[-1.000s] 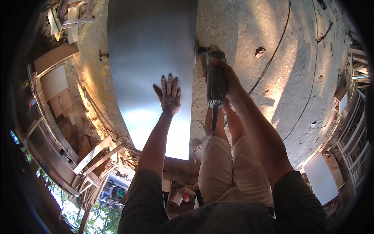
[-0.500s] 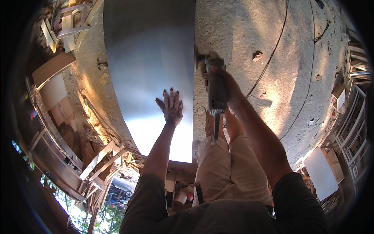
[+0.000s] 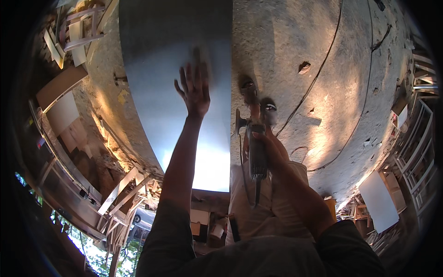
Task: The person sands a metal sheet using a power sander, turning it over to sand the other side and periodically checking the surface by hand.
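Observation:
A large smooth grey panel, shiny where light falls on its near end, stretches away in front of me. My left hand is open with fingers spread, flat on or just above the panel; a dark blurred reflection or shadow lies beyond its fingertips. In my right hand I hold an angle grinder by its body, close to my legs. The grinder's disc is at the far end, turned toward the panel's right edge and apart from it. The grinder's cord hangs back over my shorts.
A dark cable runs across the dusty ground on the right. Scrap wood and boards lie on the left. At the right stand a white panel and pale frames. My feet are beside the panel.
My left hand has moved forward along the panel, away from me. My right hand has drawn the angle grinder back toward my body, and my feet now show beyond it.

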`<state>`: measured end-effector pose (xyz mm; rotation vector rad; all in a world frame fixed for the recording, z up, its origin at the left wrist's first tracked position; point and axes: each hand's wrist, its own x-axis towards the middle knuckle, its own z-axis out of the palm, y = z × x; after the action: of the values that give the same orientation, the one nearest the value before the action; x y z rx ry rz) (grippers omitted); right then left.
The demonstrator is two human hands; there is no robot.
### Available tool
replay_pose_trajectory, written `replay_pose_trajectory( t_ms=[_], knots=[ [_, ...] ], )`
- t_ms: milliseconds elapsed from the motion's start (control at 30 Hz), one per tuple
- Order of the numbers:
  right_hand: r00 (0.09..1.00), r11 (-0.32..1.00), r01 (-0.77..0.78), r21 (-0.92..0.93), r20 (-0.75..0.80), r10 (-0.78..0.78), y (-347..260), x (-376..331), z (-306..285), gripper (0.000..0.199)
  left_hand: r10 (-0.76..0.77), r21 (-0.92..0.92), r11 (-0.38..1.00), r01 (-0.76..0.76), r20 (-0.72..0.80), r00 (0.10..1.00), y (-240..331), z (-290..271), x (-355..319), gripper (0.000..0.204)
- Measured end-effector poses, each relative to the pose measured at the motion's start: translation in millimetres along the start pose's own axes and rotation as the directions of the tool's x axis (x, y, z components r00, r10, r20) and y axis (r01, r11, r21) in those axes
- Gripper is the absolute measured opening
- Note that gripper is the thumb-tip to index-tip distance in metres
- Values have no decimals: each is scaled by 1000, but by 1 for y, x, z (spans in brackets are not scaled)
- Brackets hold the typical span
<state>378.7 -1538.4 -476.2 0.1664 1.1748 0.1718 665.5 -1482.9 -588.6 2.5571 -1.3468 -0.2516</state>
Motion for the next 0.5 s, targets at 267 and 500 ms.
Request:
replay_pose_trajectory(
  t_ms=[267,500],
  knots=[
    [998,995,61,-80,28,-59,-68,28,45,43,203,121,970,-213,85,975,3,11,112,57],
    [981,982,171,-79,109,-162,-159,52,99,50,198,60,977,-204,93,976,0,4,120,60]
  ],
)
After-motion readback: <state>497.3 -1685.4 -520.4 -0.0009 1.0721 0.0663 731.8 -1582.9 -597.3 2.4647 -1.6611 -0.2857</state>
